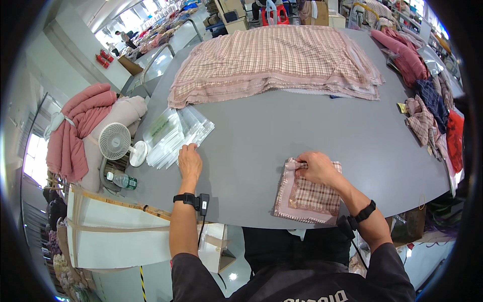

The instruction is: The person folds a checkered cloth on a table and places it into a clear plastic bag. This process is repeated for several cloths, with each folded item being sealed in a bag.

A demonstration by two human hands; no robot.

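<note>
A folded pink and brown checked cloth (313, 198) lies at the table's near edge, with a beaded-looking trim along its border. My right hand (315, 166) grips its upper edge, the fingers curled over the fabric. To the left, my left hand (189, 160) reaches to the lower right side of a fanned pile of clear plastic bags (166, 139); its fingertips are close together at the bags' edge, and whether they pinch one cannot be told. Beyond both hands, a stack of unfolded checked cloths (275, 60) is spread over the far part of the grey table (249, 151).
A white fan (115, 141) and a plastic bottle (122, 181) stand at the left edge, near rolled pink fabric (81, 132). Bundled textiles (430, 98) line the right edge. A taped white box (120, 230) is below left. Other people are far off.
</note>
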